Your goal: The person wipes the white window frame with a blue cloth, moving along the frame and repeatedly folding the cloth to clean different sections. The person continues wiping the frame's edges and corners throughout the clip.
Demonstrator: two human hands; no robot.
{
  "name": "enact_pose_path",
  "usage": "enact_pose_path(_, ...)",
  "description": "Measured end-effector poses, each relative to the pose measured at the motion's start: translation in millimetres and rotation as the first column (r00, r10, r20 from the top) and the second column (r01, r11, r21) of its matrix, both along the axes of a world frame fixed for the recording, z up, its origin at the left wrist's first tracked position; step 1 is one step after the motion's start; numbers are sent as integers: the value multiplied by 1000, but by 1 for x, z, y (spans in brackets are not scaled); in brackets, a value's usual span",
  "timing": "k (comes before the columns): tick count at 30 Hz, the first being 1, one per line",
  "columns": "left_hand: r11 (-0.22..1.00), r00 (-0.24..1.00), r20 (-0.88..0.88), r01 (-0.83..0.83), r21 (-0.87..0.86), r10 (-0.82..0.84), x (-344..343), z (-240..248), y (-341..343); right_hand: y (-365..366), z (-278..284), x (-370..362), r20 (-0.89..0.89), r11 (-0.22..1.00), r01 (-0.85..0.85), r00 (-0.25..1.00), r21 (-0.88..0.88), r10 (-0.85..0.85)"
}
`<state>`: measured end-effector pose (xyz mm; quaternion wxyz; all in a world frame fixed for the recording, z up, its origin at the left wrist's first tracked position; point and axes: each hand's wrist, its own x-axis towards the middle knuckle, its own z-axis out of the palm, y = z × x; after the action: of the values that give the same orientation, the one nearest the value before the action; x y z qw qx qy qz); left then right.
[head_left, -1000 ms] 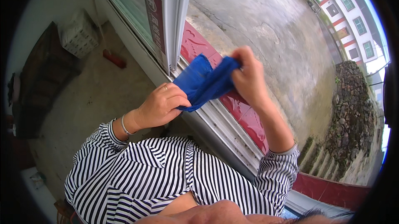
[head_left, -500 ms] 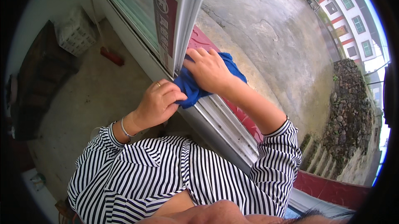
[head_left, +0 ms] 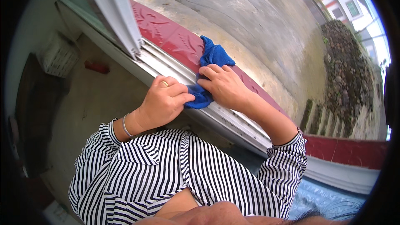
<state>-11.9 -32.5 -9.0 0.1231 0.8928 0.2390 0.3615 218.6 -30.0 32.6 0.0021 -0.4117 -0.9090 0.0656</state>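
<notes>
A blue cloth (head_left: 201, 96) lies bunched across the white window track (head_left: 162, 63), and one end drapes over the red tiled outer sill (head_left: 177, 41). My left hand (head_left: 163, 100), with a ring and a bracelet on that arm, pinches the near end of the cloth at the track's inner edge. Curled over the cloth's middle, my right hand (head_left: 225, 85) presses it down into the track. Its fingertips are partly hidden in the folds. The upright window sash frame (head_left: 118, 14) stands in the track, to the left of both hands.
Indoors on the left, a white basket (head_left: 59, 58) stands beside a dark piece of furniture (head_left: 37, 95), with a red broom head (head_left: 97, 66) on the floor. Outside are concrete ground (head_left: 233, 12), a stone wall (head_left: 348, 70) and steps (head_left: 321, 118).
The view has swung right, and the sash now sits farther left of my hands. My hands and the cloth have moved along the track away from the sash. The cloth's far end is now spread over the sill.
</notes>
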Motion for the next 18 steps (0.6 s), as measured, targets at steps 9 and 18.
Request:
enact_pose_path(9, 927, 915, -149, 376, -17, -374, 130, 0, -32, -113, 27, 127, 325, 919, 319, 916, -232, -236)
enact_pose_path(18, 952, 959, -113, 274, 138, -260, 297, 92, 80, -109, 62, 319, -295, 546, 830, 554, 119, -778)
